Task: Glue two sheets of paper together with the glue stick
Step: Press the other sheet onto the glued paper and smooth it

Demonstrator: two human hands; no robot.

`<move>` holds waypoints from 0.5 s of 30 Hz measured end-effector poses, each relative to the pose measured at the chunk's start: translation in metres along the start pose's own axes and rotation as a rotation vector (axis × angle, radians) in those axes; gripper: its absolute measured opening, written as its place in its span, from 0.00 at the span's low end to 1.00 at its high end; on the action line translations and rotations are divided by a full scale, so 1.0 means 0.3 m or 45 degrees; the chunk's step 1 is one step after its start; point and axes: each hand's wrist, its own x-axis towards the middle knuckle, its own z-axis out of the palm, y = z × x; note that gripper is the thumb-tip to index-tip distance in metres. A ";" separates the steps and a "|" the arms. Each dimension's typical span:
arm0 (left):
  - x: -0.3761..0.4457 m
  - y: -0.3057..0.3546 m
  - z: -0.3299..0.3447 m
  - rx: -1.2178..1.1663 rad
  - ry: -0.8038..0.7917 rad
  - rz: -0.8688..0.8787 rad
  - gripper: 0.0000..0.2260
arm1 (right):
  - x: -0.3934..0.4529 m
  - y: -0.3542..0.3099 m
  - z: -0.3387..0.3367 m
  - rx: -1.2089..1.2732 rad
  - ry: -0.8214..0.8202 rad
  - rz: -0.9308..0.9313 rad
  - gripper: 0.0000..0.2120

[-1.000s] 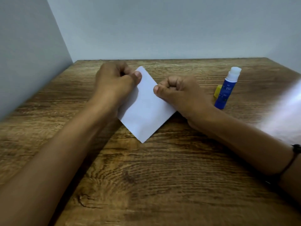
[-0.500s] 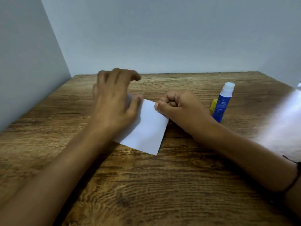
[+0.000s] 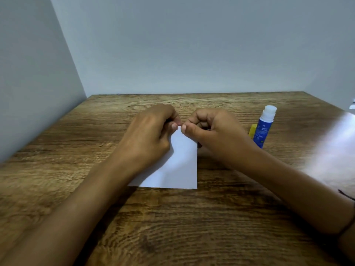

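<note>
Paper (image 3: 178, 166) now lies square to the table (image 3: 192, 227): near edge parallel to the table's front edge, right edge running straight back. A second ago it sat as a diamond, one corner pointing at the front edge; half a second ago it was partly turned. So it has been rotated flat on the wood, roughly mid-table, a bit toward the back edge.

Only one white face shows. Can't tell whether that's two sheets stacked or one; no second edge is visible.

Left hand (image 3: 151, 135) has gone from a loose fist, to spread over the sheet, to curled with the thumb tip on the paper's far edge. Right hand (image 3: 213, 131) stayed a fist, but its thumb now meets the left thumb at that same far edge, almost touching. Both pinch or press the paper's far edge with narrow, closed fingers; whether any fingers go under the sheet is hidden.

Glue stick (image 3: 264, 127) stands upright toward the right side of the table, uncapped, well apart from the paper, with nobody holding it. Yellow cap (image 3: 253, 129) sits just beside it on its left.

My read: gluing is likely done, and this is aligning or pressing along the far edge. Risk: sheets skewing if the edges aren't flush.
</note>
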 end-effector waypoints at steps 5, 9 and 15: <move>-0.003 0.004 0.010 0.006 0.080 -0.124 0.04 | 0.008 0.036 0.000 0.138 0.052 0.090 0.10; -0.005 0.011 0.017 -0.033 0.135 -0.205 0.05 | 0.011 0.049 0.001 0.304 0.058 0.176 0.09; -0.013 0.026 0.025 -0.069 -0.032 -0.121 0.05 | 0.001 0.034 0.003 0.237 0.000 0.098 0.09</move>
